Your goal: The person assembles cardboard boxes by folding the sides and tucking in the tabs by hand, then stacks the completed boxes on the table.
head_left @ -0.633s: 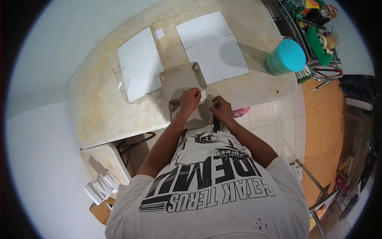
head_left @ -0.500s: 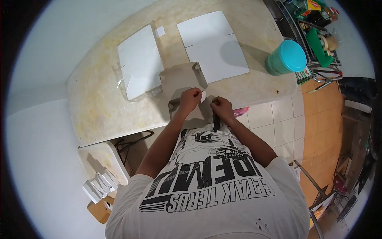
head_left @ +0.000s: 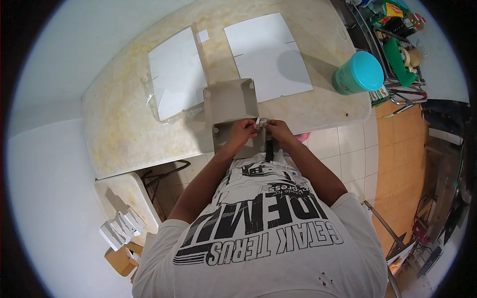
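A grey cardboard box (head_left: 231, 101) lies open at the table's near edge, its lid panel leaning away from me. Over the box's right side, my left hand (head_left: 242, 134) is closed in a pinch on a small white paper piece (head_left: 258, 121). My right hand (head_left: 279, 131) is just beside it, thumb and fingers pinched together at the same white piece, by the box's corner. The fingertips almost meet, and they partly hide the piece. Beyond the box lie two stacks of white sheets, a left stack (head_left: 177, 74) and a right stack (head_left: 271, 57).
A tub with a turquoise lid (head_left: 366, 71) stands at the table's right end. Near the left stack lies a small white square (head_left: 204, 35). Clear plastic wrap surrounds that stack. A cluttered rack (head_left: 400, 54) is at far right; folded white boxes (head_left: 121, 230) sit lower left.
My right hand has moved slightly left, bringing both hands together at the small white piece by the box's corner. My left hand has shifted slightly down and right. The box has turned slightly.
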Demonstrator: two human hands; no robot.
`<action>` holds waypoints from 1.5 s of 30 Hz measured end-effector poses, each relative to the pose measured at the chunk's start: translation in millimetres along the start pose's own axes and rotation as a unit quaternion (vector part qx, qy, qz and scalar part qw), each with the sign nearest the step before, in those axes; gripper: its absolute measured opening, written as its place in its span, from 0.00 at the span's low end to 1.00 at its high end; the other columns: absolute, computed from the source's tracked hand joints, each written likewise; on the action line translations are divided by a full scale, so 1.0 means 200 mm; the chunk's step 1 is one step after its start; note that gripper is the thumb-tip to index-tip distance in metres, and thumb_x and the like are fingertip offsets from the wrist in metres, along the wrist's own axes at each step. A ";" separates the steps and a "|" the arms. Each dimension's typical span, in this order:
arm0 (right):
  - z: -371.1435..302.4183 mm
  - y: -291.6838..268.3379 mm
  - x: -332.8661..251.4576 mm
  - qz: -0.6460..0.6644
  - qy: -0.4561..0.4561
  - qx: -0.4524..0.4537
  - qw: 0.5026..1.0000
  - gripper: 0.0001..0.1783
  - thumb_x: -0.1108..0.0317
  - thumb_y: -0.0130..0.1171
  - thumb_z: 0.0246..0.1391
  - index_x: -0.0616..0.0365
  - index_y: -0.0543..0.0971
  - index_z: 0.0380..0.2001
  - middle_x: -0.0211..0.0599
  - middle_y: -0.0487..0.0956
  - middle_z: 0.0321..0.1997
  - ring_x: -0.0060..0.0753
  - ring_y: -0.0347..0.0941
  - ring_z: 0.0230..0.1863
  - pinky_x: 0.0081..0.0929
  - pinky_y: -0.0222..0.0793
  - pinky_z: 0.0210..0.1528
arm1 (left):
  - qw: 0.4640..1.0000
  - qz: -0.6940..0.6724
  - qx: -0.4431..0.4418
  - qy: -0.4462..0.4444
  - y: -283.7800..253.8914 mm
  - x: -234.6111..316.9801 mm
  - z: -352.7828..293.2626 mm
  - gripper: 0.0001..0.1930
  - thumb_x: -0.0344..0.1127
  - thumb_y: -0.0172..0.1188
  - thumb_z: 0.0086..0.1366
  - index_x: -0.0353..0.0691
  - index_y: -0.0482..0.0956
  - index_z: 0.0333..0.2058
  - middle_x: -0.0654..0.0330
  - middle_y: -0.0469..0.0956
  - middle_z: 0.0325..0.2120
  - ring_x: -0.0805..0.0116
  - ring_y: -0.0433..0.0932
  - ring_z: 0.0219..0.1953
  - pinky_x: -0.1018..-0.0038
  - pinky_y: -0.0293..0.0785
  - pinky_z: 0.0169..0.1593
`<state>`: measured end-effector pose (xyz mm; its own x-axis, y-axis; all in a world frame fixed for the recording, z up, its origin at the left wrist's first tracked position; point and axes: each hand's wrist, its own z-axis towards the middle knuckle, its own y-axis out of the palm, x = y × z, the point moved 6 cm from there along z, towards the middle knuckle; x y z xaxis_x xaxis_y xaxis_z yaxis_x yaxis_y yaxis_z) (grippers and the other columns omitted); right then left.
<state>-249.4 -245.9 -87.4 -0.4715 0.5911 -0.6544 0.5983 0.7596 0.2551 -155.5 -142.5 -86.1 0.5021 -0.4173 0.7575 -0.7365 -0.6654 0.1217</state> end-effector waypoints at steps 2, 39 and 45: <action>0.03 -0.02 0.03 0.002 0.009 -0.012 1.000 0.10 0.66 0.51 0.54 0.63 0.75 0.32 0.28 0.72 0.22 0.19 0.65 0.19 0.19 0.63 0.21 | 1.000 -0.025 -0.010 -0.012 0.00 -0.02 0.00 0.09 0.31 0.52 0.61 0.33 0.72 0.38 0.63 0.73 0.29 0.75 0.74 0.32 0.81 0.71 0.37; -0.02 0.15 -0.14 0.004 -0.078 0.054 0.995 0.12 0.64 0.65 0.43 0.62 0.76 0.26 0.29 0.75 0.23 0.19 0.68 0.23 0.17 0.65 0.26 | 0.992 0.069 0.095 0.044 -0.07 0.27 -0.20 0.09 0.36 0.52 0.61 0.36 0.69 0.36 0.62 0.73 0.22 0.80 0.66 0.11 0.82 0.63 0.16; -0.07 0.29 -0.15 0.016 0.023 -0.039 0.999 0.09 0.66 0.62 0.47 0.60 0.75 0.24 0.27 0.74 0.22 0.15 0.67 0.22 0.12 0.62 0.23 | 0.983 0.054 0.170 0.045 -0.17 0.21 -0.33 0.09 0.33 0.52 0.60 0.35 0.69 0.36 0.58 0.75 0.21 0.78 0.66 0.12 0.79 0.64 0.16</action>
<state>-209.6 -215.0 -43.7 -0.4844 0.6255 -0.6117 0.5622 0.7582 0.3301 -140.1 -96.8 -15.3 0.3752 -0.4513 0.8097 -0.5822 -0.7945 -0.1730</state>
